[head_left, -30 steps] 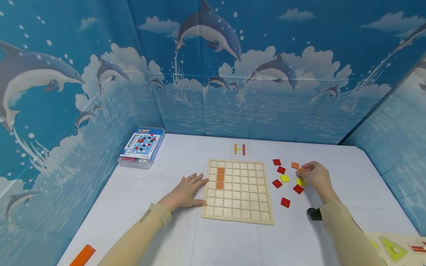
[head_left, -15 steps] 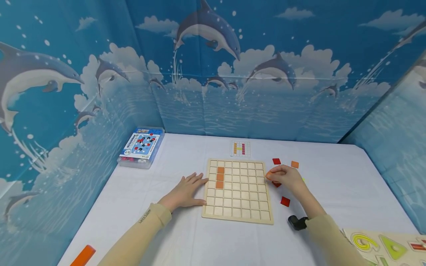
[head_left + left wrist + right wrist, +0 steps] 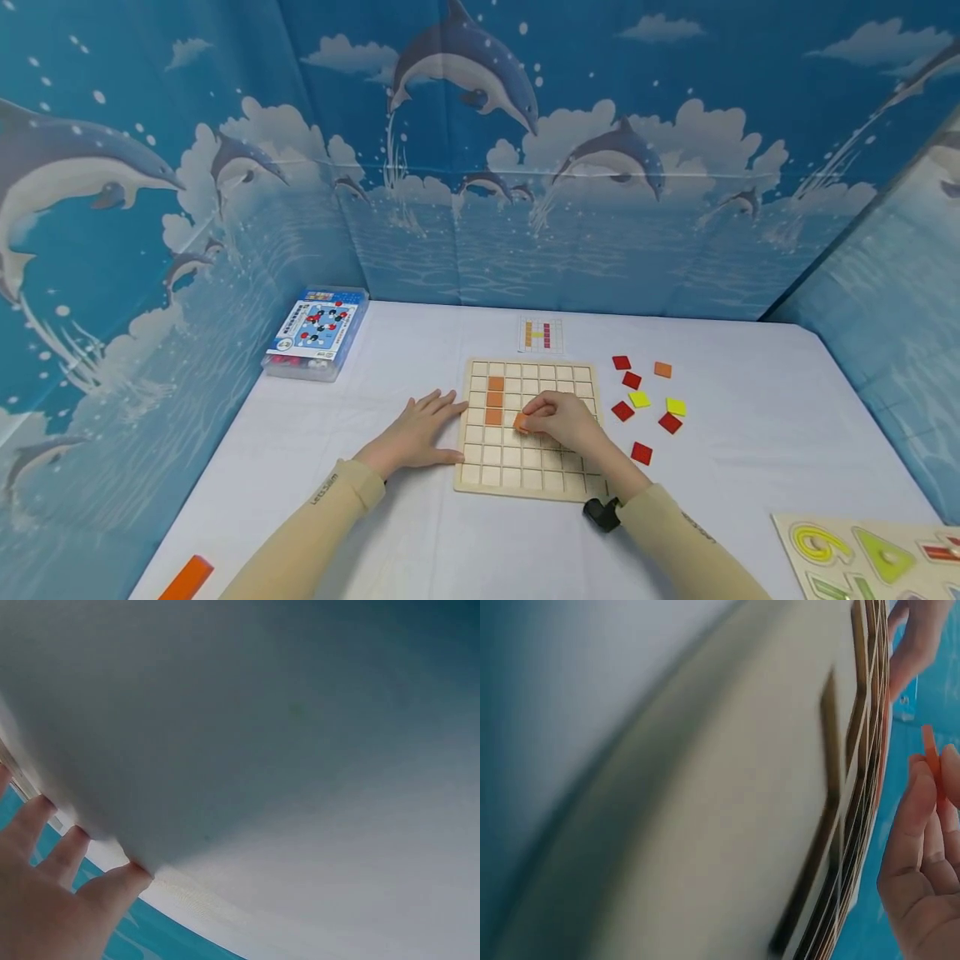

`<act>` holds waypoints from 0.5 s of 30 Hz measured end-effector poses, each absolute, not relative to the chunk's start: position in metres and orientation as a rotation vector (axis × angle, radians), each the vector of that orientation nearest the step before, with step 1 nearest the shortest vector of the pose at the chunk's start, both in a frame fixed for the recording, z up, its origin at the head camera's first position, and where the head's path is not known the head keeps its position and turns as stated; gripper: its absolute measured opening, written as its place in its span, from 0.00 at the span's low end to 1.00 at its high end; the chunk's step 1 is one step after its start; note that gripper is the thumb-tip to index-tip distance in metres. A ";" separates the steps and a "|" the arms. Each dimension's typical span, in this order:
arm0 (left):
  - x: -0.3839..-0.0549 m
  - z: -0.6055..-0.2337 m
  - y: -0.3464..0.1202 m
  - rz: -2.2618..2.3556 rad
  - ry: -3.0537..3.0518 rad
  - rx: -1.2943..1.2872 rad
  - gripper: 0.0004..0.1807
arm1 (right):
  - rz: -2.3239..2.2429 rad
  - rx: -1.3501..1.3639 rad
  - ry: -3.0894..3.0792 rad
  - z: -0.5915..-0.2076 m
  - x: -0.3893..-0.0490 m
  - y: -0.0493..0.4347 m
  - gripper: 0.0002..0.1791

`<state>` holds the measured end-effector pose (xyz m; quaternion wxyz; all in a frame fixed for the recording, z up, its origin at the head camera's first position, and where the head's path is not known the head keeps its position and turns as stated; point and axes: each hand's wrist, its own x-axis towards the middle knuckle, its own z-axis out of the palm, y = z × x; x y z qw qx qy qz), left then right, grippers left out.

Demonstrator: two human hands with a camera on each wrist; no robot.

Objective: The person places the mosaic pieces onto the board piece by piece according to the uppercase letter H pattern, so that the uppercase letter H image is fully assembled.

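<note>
My right hand pinches an orange square tile between thumb and fingertips, over the middle of a wooden grid board. In the right wrist view the same tile stands edge-on between the fingers. Three orange tiles lie in a column of cells near the board's upper left. With fingers spread, my left hand rests on the table, its fingertips and thumb at the board's left edge. The left wrist view shows that hand with straight fingers.
Right of the board lie several red tiles, two yellow tiles and one orange tile. Behind it is a small pattern card. A plastic box stands back left, an orange block front left, a shape puzzle board front right.
My right hand has carried the orange tile left from the loose tiles to above the grid board. The left hand has stayed at the board's edge.
</note>
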<state>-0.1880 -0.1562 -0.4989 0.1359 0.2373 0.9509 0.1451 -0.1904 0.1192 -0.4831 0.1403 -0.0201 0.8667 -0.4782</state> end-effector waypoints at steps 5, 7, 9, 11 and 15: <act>-0.188 -0.498 -0.156 0.410 2.743 0.677 0.48 | -1.348 -0.107 2.497 -0.484 -0.192 0.096 0.05; -0.188 -0.497 -0.156 0.415 2.741 0.678 0.47 | -1.325 -0.127 2.508 -0.484 -0.193 0.090 0.05; -0.188 -0.497 -0.156 0.419 2.740 0.682 0.47 | -1.305 -0.145 2.522 -0.484 -0.193 0.085 0.05; -0.188 -0.497 -0.156 0.426 2.743 0.689 0.47 | -1.285 -0.157 2.534 -0.484 -0.193 0.081 0.05; -0.189 -0.499 -0.157 0.421 2.748 0.697 0.47 | -1.261 -0.177 2.529 -0.484 -0.192 0.076 0.05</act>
